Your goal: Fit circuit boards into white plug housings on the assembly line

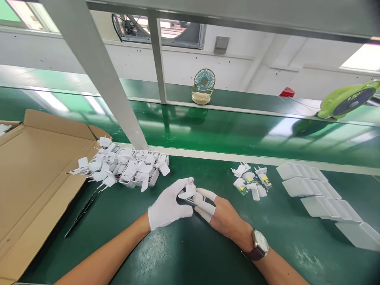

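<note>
Center: gloved left hand [170, 204] and finger-cotted right hand [222, 213] hold white plug piece [187, 193]. Center left: white plug pile [129, 168]. Right: circuit boards [265, 180], white casings [319, 206].

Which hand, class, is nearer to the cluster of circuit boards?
Right. The right hand is just left of the circuit boards, on their near side; the left hand is farther left.

No text readable anywhere in view. Wristwatch [261, 241], near right: dial marks too small to make out. Circuit boards [241, 190] on the right: any print too small to read. Held white plug [187, 192]: nothing legible. Same for the cardboard box [50, 166] on the left, small fan [204, 80] far middle, green fan [335, 101] far right
</note>
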A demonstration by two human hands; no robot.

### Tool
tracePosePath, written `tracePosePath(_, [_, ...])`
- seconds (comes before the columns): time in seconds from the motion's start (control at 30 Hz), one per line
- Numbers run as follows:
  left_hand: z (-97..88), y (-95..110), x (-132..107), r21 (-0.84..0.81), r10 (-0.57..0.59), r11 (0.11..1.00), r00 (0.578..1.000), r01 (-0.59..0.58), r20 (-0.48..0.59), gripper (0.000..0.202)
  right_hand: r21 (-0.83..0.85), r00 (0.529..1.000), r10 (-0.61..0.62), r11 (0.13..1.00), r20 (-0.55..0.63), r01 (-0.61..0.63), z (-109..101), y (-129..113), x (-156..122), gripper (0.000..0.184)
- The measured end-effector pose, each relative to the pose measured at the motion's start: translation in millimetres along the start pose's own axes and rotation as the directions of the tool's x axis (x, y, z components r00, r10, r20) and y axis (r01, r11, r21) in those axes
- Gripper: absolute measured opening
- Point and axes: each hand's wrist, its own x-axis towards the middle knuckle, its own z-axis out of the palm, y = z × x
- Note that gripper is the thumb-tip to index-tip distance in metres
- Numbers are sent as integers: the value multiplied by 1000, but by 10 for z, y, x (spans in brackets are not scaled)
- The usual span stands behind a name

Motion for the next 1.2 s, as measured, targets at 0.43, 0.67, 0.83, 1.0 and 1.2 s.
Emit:
tracePosePath(0.43, [-84, -158, -206, -82, 284, 951, 947, -298, -152, 55, 11, 969, -50, 998, -243, 54, -216, -267, 196, 52])
tracePosePath(0.67, [73, -51, -189, 171, 156, 978, 965, -121, -209, 58, 53, 1000, 11, 999, -1, -11, 76, -187, 89, 37])
tracePosePath(0.83, [51, -90, -165, 160, 176, 977, 959, -142, -223, 44, 209, 983, 183, 963, -34, -172, 62, -186, 67, 47])
tracePosePath(1.0, [61, -110, -162, 86, 155, 987, 959, -138, -236, 45, 126, 992, 127, 984, 24, -129, 68, -181, 80, 46])
tracePosePath(1.2, [40, -28, -173, -90, 185, 975, 965, -204, -184, 9, 48, 994, 97, 994, 46, -100, 33, -216, 102, 42])
